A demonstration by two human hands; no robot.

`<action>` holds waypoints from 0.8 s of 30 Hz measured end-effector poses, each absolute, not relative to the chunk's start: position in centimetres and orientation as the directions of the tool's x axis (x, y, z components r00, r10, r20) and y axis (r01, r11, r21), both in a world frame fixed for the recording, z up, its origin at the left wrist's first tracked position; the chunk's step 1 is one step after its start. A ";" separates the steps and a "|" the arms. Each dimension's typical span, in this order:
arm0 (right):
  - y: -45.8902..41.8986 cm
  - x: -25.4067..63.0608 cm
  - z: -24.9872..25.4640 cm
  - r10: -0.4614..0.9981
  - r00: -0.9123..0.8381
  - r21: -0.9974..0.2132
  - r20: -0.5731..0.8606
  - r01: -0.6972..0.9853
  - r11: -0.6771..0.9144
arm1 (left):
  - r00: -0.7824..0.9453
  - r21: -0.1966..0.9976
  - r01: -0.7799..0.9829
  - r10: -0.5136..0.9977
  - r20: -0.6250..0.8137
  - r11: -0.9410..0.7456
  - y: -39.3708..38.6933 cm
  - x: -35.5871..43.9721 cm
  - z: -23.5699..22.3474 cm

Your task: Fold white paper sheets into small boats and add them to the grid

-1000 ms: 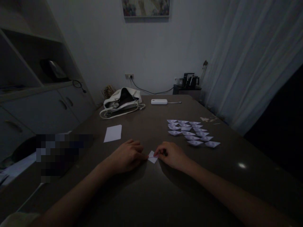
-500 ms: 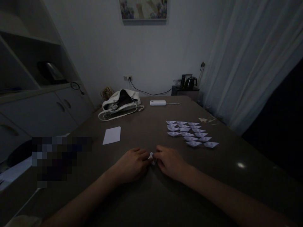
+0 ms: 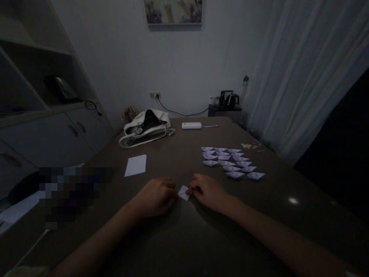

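A small folded white paper piece (image 3: 183, 192) lies on the dark table (image 3: 201, 238) between my two hands. My left hand (image 3: 154, 196) rests knuckles up with fingers curled, fingertips pinching the paper's left side. My right hand (image 3: 209, 191) is curled too, its fingertips pinching the paper's right edge. Both forearms reach in from the bottom of the view. The room is dim.
Several folded white paper boats (image 3: 230, 163) sit in rows to the right beyond my hands. A flat white sheet (image 3: 136, 165) lies to the left. Farther back are a white handbag (image 3: 145, 127) and a white power bank (image 3: 191, 125) with its cable. Cabinets stand left, curtains right.
Half a second ago my hands were pressed close together over the paper, nearly hiding it. They have drawn slightly apart and the white piece shows between them again.
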State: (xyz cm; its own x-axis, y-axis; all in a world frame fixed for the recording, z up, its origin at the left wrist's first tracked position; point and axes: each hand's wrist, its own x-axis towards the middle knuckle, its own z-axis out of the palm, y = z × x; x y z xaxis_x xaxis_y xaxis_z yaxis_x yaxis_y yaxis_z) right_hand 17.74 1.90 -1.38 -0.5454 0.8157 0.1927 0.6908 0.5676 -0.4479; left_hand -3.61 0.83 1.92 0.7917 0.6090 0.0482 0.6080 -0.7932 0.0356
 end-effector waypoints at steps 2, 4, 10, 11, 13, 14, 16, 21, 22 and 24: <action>2.1 17.8 -1.6 0.806 -0.552 -0.469 0.212 0.667 0.580 | 0.792 0.043 0.608 0.609 0.045 -0.793 0.8 -3.6 2.0; 2.4 17.9 -1.8 0.798 -0.559 -0.497 0.227 0.638 0.588 | 0.790 0.055 0.609 0.611 0.048 -0.791 0.8 -3.7 1.9; 3.3 18.3 -1.7 0.823 -0.533 -0.574 0.198 0.617 0.538 | 0.790 0.107 0.602 0.610 0.066 -0.791 0.9 -3.9 1.7; 3.3 18.3 -1.7 0.826 -0.528 -0.577 0.198 0.618 0.534 | 0.787 0.112 0.606 0.614 0.065 -0.788 0.9 -4.0 1.7; 3.3 18.4 -1.6 0.831 -0.521 -0.576 0.196 0.624 0.528 | 0.778 0.123 0.616 0.625 0.062 -0.778 0.9 -4.0 1.7; 3.3 18.4 -1.6 0.835 -0.515 -0.575 0.193 0.631 0.521 | 0.774 0.131 0.619 0.630 0.059 -0.774 0.9 -4.1 1.7; 3.3 18.5 -1.6 0.851 -0.490 -0.566 0.187 0.654 0.501 | 0.770 0.150 0.623 0.636 0.057 -0.768 0.9 -4.1 1.6; 3.0 18.7 -1.3 0.856 -0.470 -0.545 0.217 0.669 0.506 | 0.772 0.169 0.612 0.630 0.085 -0.773 0.9 -4.2 1.3; 2.9 18.6 -1.2 0.845 -0.480 -0.547 0.234 0.654 0.523 | 0.773 0.168 0.611 0.628 0.084 -0.774 0.9 -4.3 1.3; 2.6 18.4 -1.1 0.828 -0.492 -0.544 0.269 0.632 0.552 | 0.777 0.163 0.607 0.624 0.081 -0.778 0.9 -4.3 1.4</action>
State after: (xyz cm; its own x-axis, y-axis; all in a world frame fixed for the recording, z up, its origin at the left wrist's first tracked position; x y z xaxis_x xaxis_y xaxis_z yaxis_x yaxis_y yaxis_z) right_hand 18.43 2.64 -1.15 -0.4924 0.8279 0.2687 0.6319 0.5523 -0.5438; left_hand -4.28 0.88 1.36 0.7774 0.6237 0.0811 0.6070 -0.7778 0.1630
